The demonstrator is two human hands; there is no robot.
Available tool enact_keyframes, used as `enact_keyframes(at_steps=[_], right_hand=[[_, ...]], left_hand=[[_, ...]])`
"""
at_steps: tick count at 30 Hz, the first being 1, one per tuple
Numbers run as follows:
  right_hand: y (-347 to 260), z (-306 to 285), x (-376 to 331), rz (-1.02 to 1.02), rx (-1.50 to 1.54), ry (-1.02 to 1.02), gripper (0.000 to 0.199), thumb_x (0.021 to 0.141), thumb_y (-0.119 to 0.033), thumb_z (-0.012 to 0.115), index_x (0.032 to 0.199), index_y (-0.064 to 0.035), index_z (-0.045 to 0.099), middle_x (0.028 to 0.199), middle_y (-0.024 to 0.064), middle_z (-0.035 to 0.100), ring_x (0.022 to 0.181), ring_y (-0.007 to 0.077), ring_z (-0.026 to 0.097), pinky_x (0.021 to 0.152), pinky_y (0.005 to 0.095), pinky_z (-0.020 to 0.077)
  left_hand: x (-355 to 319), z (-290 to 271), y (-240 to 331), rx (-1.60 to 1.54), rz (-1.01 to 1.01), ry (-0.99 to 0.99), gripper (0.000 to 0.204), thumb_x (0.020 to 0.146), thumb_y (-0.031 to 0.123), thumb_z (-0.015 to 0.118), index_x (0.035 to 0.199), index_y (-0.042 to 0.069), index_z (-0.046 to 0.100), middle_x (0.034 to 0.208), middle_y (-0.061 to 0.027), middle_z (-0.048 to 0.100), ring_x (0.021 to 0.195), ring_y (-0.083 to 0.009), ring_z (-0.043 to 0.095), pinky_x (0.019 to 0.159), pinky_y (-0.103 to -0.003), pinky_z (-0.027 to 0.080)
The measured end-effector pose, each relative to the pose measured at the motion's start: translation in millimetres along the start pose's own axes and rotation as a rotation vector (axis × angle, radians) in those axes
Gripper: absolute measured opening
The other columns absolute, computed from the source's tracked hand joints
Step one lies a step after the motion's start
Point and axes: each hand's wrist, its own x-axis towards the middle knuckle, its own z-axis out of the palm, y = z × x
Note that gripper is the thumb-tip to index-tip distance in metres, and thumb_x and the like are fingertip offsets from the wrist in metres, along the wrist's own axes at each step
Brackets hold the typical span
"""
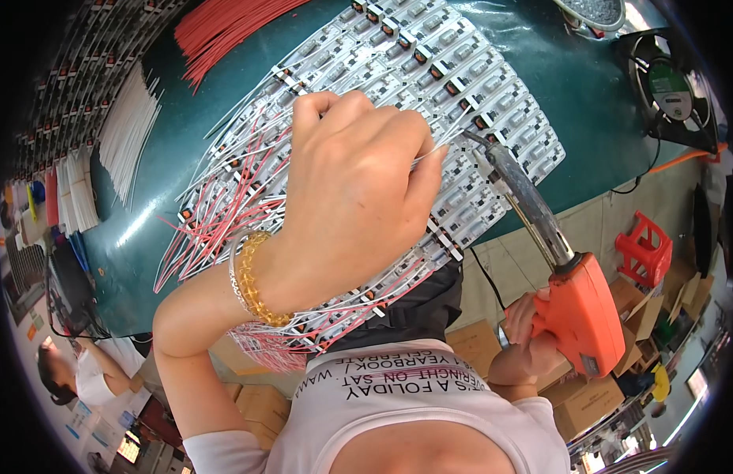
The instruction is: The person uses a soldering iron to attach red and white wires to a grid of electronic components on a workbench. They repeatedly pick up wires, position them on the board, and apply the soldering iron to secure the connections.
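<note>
A large panel of small circuit boards (493, 75) lies on the green tabletop, with many thin red and white wires (244, 186) attached across its left and near parts. Over the middle of the panel, my left hand (358, 174) is closed, pinching thin white wire (463, 121) between thumb and finger. My right hand (532, 336) grips the handle of an orange soldering gun (587, 316). Its long metal barrel slants up and left, and the tip (473, 136) is close to the wire ends at the boards. Whether the tip touches a board I cannot tell.
Loose red wires (228, 31) and white wires (129, 126) lie left of the panel, beside more board strips (78, 59). A black fan (670, 95) and a round metal dish (595, 11) are at the right. Beyond stand a red stool (644, 249), cardboard boxes (584, 407) and another person (97, 371).
</note>
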Motion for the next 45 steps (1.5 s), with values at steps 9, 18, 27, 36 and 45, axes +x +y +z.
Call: enact_keyframes(at_steps=[9,18,27,36,45], right_hand=[[1,-21,-15,0.206,-0.146,-0.08,0.077,0.079,-0.065,0.064,0.119,-0.0006,0.047,0.1,0.0026,0.055,0.084,0.0126,0.052,0.071,0.0283,0.0437],[-10,8,14,-0.072,0.03,-0.097,0.071,0.09,-0.049,0.059,0.127,0.0095,0.043,0.051,-0.0038,0.045,0.04,0.008,0.041,0.045,0.0242,0.0387],[-17,4,13,-0.03,0.072,-0.067,0.074,0.089,-0.052,0.06,0.128,0.0086,0.043,0.05,-0.0036,0.046,0.04,0.0085,0.043,0.046,0.0257,0.0401],[-20,-4,-6,0.177,-0.032,0.018,0.062,0.084,-0.061,0.059,0.094,-0.0006,0.053,0.064,-0.0016,0.05,0.054,0.0122,0.047,0.053,0.0282,0.0397],[-14,-16,-10,0.143,-0.533,-0.008,0.07,0.082,-0.077,0.043,0.077,-0.0086,0.06,0.077,0.0037,0.054,0.067,0.0215,0.05,0.059,0.0324,0.0374]], left_hand=[[-1,-2,-3,0.001,0.014,-0.001,0.014,0.074,0.005,0.073,0.07,0.007,0.059,0.066,-0.0023,0.057,0.065,-0.0211,0.051,0.075,-0.035,0.036],[-1,0,-2,0.011,0.029,0.017,0.014,0.075,0.006,0.072,0.069,0.007,0.06,0.065,-0.0028,0.056,0.065,-0.0217,0.051,0.075,-0.036,0.036],[-1,1,5,0.003,0.001,0.027,0.012,0.076,0.008,0.073,0.071,0.007,0.062,0.067,-0.003,0.057,0.072,-0.0217,0.052,0.078,-0.035,0.035],[-1,14,11,0.083,0.072,0.063,0.013,0.074,0.008,0.074,0.07,0.007,0.061,0.067,-0.0028,0.057,0.072,-0.0224,0.053,0.079,-0.037,0.035],[-1,15,10,0.148,0.126,0.064,0.015,0.072,0.006,0.073,0.07,0.007,0.059,0.066,-0.0026,0.056,0.071,-0.0225,0.053,0.08,-0.039,0.036]])
